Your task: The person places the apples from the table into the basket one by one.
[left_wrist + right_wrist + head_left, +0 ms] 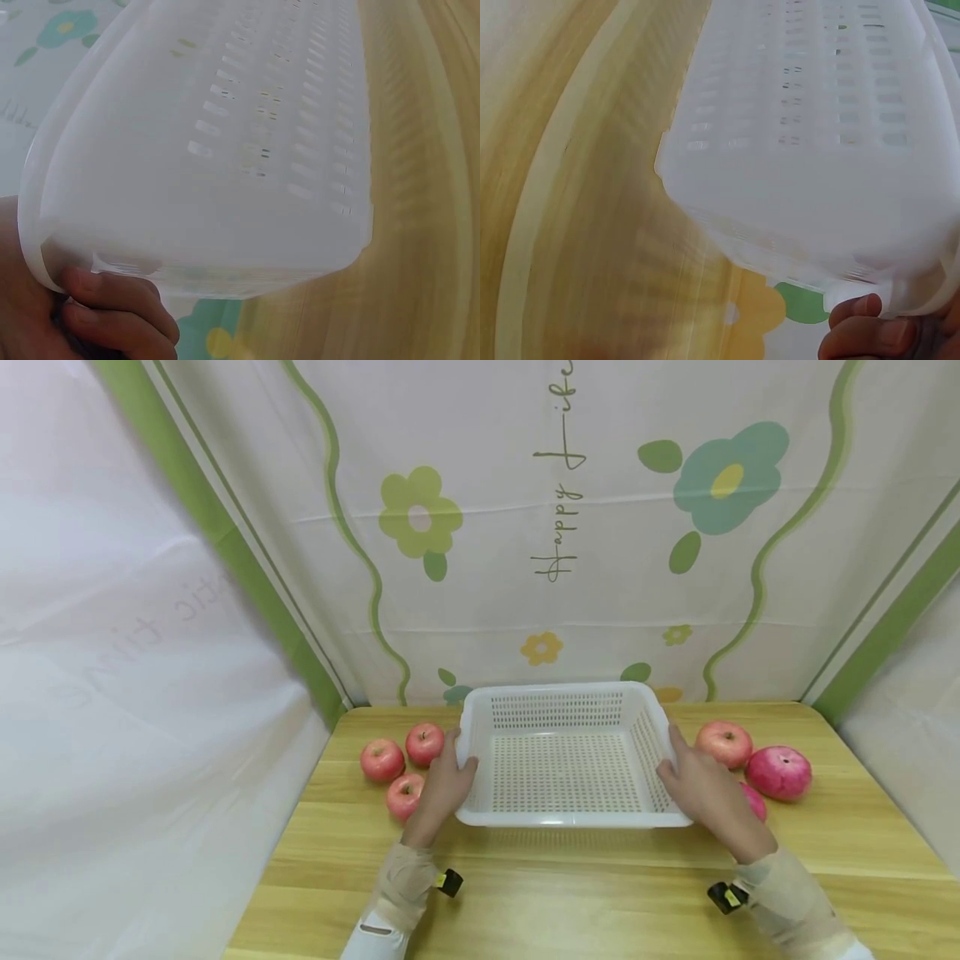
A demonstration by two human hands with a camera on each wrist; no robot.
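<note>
Seemingly lifted for carrying, the empty white basket point(567, 760) is gripped by my left hand point(444, 783) and right hand point(697, 787) at opposite rims, apples point(403, 758) alongside.

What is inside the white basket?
Nothing: the white basket shows only its bare, holed floor. The left hand and right hand grip its sides. The apples lie outside it on the table.

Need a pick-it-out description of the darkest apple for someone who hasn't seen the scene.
On the wooden table, look right of the white basket that both hands hold. Of the apples there, it is the outermost one, nearest the table's right edge. It is deep magenta-pink; its neighbour is paler.
</note>
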